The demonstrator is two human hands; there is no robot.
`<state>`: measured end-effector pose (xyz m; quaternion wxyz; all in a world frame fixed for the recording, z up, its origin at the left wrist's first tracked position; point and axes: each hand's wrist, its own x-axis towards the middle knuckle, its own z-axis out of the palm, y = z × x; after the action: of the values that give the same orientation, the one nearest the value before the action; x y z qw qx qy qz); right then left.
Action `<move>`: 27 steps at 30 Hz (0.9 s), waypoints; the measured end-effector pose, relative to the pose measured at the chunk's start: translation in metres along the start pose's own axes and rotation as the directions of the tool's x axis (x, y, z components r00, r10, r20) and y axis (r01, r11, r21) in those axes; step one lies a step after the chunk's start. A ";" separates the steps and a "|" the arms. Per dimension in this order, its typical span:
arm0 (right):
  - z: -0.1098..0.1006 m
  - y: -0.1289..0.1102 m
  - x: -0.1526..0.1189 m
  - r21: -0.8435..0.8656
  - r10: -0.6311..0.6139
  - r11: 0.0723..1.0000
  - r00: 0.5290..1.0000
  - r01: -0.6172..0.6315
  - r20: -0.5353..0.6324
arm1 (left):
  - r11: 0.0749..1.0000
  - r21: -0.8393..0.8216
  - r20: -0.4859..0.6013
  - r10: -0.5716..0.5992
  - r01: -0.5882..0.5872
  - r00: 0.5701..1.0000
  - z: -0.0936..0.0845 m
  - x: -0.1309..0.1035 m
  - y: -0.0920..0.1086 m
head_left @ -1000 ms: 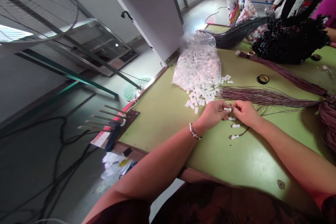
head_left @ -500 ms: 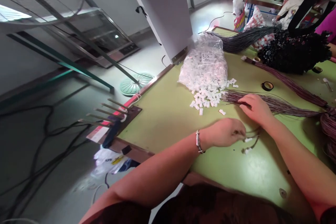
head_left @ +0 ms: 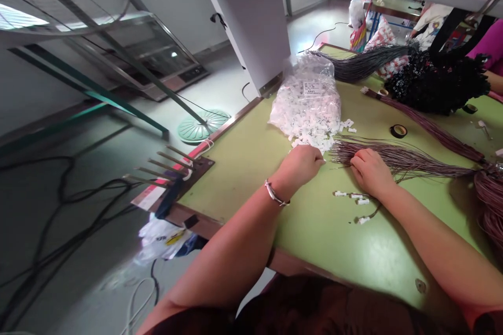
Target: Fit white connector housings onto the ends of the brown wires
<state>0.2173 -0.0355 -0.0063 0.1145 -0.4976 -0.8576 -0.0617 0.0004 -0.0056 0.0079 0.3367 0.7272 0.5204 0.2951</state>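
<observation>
My left hand, with a bracelet at the wrist, is closed at the front of a pile of white connectors; a small white piece shows at its fingertips. Behind the pile lies a clear plastic bag of more connectors. My right hand is closed at the near edge of a bundle of brown wires; what its fingers pinch is hidden. Several white connectors on wires lie on the green tabletop below my right hand.
Tape rolls, a second brown wire bundle and a black heap occupy the table's far right. Metal prongs stick out at the left edge. A grey post stands behind. Another person's sleeve shows at the right.
My left hand has moved left and away from me, from the wired connectors to the loose pile. More wired connectors are now visible. My right hand has shifted slightly.
</observation>
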 end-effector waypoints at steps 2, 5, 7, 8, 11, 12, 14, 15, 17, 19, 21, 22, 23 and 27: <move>-0.004 -0.001 0.001 0.012 0.001 1.000 1.000 -0.001 0.028 | 0.997 0.082 -0.010 0.010 -0.009 1.000 -0.004 0.001 -0.002; -0.012 -0.005 0.006 -0.029 -0.018 0.999 0.997 0.020 0.075 | 0.988 0.153 -0.024 -0.012 0.015 1.000 -0.012 0.002 -0.001; -0.017 -0.008 0.011 -0.084 -0.074 0.993 0.994 0.081 0.085 | 0.986 0.164 -0.038 -0.032 0.038 0.999 -0.018 0.002 0.000; -0.018 -0.009 0.014 -0.100 -0.112 0.988 0.990 0.120 0.083 | 0.985 0.169 -0.039 -0.025 0.032 0.999 -0.019 0.002 0.001; -0.015 -0.013 0.019 -0.066 -0.144 0.987 0.987 0.149 0.072 | 0.971 0.233 0.002 0.061 -0.059 0.998 -0.015 0.002 0.000; -0.011 -0.014 0.021 -0.034 -0.117 0.992 0.990 0.120 0.075 | 0.957 0.275 0.030 0.088 -0.093 0.996 -0.011 0.002 -0.001; -0.005 -0.015 0.023 0.024 -0.043 0.999 0.995 0.041 0.088 | 0.923 0.359 0.087 0.114 -0.138 0.990 -0.003 0.002 -0.003; -0.002 -0.015 0.023 0.041 -0.016 0.999 0.995 0.012 0.098 | 0.909 0.390 0.109 0.113 -0.147 0.988 0.001 0.003 -0.004; -0.002 -0.017 0.022 0.053 0.000 0.999 0.993 -0.006 0.116 | 0.895 0.421 0.127 0.105 -0.150 0.986 0.006 0.003 -0.005; -0.008 -0.018 0.019 0.085 0.013 0.996 0.994 -0.022 0.105 | 0.899 0.406 0.136 0.120 -0.166 0.983 0.008 0.004 -0.004; -0.017 -0.018 0.014 0.179 0.054 0.982 0.995 -0.067 0.078 | 0.919 0.347 0.116 0.158 -0.189 0.981 0.006 0.004 -0.001; -0.020 -0.018 0.011 0.236 0.092 0.966 0.993 -0.107 0.076 | 0.936 0.297 0.090 0.168 -0.187 0.982 0.005 0.003 0.002; -0.022 -0.017 0.008 0.293 0.134 0.944 0.987 -0.154 0.088 | 0.961 0.226 0.053 0.155 -0.163 0.987 0.005 0.003 0.004; -0.019 -0.014 -0.005 0.464 0.281 0.824 0.946 -0.325 0.164 | 0.962 -0.253 0.079 -0.091 0.108 0.993 0.007 -0.002 0.015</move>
<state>0.2105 -0.0508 0.0112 0.2059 -0.5849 -0.7596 0.1962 0.0137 -0.0117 0.0154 0.4594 0.6599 0.5023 0.3182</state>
